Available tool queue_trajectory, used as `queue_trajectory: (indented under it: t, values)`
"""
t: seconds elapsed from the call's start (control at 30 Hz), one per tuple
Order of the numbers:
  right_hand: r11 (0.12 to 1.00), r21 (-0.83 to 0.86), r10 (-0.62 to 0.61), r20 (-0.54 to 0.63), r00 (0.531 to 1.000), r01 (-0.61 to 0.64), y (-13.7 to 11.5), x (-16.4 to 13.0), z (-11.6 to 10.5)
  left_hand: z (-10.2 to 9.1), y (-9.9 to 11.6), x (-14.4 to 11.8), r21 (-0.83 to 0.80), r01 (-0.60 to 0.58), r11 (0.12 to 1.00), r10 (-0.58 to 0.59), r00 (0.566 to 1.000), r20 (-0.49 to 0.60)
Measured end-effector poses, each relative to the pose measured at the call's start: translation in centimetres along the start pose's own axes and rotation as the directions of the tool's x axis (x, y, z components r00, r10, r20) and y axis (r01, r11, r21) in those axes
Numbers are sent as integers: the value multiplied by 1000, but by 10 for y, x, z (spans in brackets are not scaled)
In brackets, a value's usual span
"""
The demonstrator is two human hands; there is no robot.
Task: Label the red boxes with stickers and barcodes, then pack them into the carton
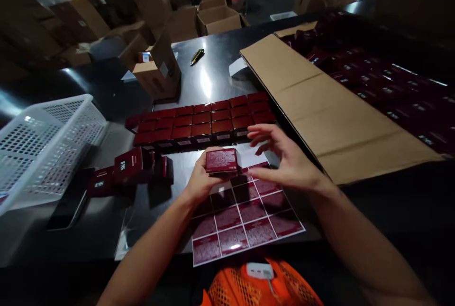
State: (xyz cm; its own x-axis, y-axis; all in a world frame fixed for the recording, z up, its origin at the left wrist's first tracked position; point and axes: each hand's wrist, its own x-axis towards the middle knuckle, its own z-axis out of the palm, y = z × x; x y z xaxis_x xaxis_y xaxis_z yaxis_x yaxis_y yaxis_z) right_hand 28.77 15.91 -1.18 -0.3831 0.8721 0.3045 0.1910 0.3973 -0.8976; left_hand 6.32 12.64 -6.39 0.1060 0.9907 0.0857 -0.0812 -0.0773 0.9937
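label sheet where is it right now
In the head view the label sheet lies flat on the table's near edge, under both hands, just below the red box held by the left hand.

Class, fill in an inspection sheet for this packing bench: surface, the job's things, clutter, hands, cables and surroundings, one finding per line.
Surface: dark, shiny table, glare from overhead light.
Job's things: small red box held above a label sheet of red stickers; rows of red boxes stand behind it.
Clutter: white mesh basket, loose red boxes, phone, flattened cardboard, open carton, yellow-black cutter.
Hands: left hand grips the small red box from below; right hand open beside it, fingers spread.
Cables: nothing seen.
Surroundings: stacked cartons in a dim storeroom; more red boxes on the right.
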Motion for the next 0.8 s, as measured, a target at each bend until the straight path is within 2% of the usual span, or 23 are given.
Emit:
queue_trajectory:
  t: [0.07,0.13,0.2,0.27,0.4,0.57,0.7,0.8]
  values:
    - [988,-99,-105,132,986,118,-5,-3,6,-1,2,1,231,-102,967,109,994,-14]
    - [960,-200,-157,188,970,194,-6,-5,11,-1,4,1,446,-175,878,202,979,-13]
    - [936,-280,-159,205,966,214,-3,-3,14,-1,4,1,527,-193,828,235,972,-13]
    - [922,-331,-134,209,969,199,3,-1,16,0,2,1,528,-198,826,243,970,-17]
    - [918,-351,-126,185,975,185,10,3,17,1,-2,1,462,-171,870,224,973,-62]
    - [946,-303,-81,124,989,116,13,5,16,4,-4,3,299,-85,950,126,985,-121]
    - [987,-161,26,67,997,-15,14,6,13,6,-3,7,-11,17,1000,-17,999,-52]
    - [999,-39,38,93,995,-35,13,6,12,8,-2,6,-112,75,991,-76,997,1]
